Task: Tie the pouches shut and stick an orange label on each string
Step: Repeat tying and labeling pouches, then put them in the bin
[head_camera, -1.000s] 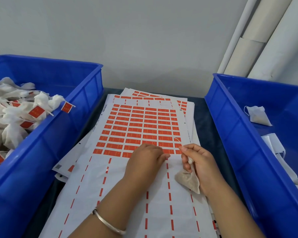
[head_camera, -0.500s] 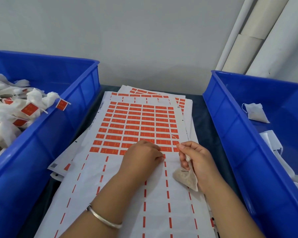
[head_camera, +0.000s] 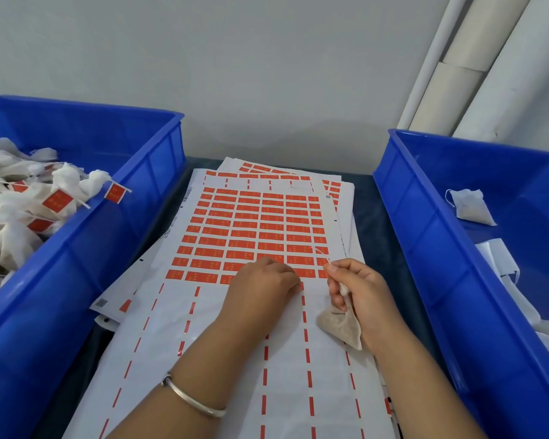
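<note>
A sheet of orange labels [head_camera: 254, 229] lies on the table between two bins; its lower part is stripped to white backing. My left hand [head_camera: 260, 289] rests on the sheet, its curled fingertips picking at a label in the lowest orange row. My right hand [head_camera: 362, 293] grips the neck of a small beige pouch [head_camera: 339, 326], which hangs below my fingers. The pouch's thin string [head_camera: 322, 253] sticks up and left from my thumb and forefinger, over the labels.
A blue bin [head_camera: 76, 248] on the left holds several tied pouches with orange tags [head_camera: 57, 201]. A blue bin [head_camera: 425, 217] on the right holds an untied pouch [head_camera: 469, 207] and white fabric. More label sheets are stacked underneath. White pipes [head_camera: 476, 64] stand at the back right.
Both hands stay almost where they were, the left at the lowest label row, the right holding the pouch. Only my head shifts the view slightly.
</note>
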The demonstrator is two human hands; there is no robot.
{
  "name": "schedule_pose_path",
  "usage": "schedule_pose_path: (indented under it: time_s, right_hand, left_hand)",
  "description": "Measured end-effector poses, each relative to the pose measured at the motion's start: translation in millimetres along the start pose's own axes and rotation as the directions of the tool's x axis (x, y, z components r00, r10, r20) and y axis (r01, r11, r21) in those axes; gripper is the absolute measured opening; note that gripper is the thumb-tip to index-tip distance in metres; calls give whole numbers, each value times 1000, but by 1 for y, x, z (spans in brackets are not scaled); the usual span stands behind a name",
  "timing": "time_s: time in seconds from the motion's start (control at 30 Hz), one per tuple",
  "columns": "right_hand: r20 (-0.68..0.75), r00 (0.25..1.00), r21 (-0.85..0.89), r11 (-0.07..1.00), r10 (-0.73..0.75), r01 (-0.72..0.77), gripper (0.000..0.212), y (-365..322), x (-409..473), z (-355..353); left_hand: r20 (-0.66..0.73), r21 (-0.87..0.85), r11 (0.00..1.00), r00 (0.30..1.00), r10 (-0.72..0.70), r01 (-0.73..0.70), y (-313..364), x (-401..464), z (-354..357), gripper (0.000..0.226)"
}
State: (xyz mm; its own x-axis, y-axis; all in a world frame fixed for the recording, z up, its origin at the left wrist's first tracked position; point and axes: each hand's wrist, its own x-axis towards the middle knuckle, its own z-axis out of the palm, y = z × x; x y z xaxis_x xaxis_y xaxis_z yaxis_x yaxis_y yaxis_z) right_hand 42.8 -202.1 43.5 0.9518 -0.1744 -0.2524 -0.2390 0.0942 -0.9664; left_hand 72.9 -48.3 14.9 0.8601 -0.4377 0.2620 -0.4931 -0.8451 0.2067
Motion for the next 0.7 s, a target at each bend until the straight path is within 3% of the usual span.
schedule_pose_path:
  time_s: [0.33, 0.7]
  right_hand:
    - [7, 1000, -2, 1000, 6, -6, 8, -1, -1, 0]
    - [-1, 1000, -17, 1000, 12, -12, 7, -3, -1, 1]
  left_hand:
    - [-23, -142, 987, 997, -80, 76, -4, -1, 1, 28]
    - [-30, -67, 998, 1000, 2, -4, -1, 1, -3, 28]
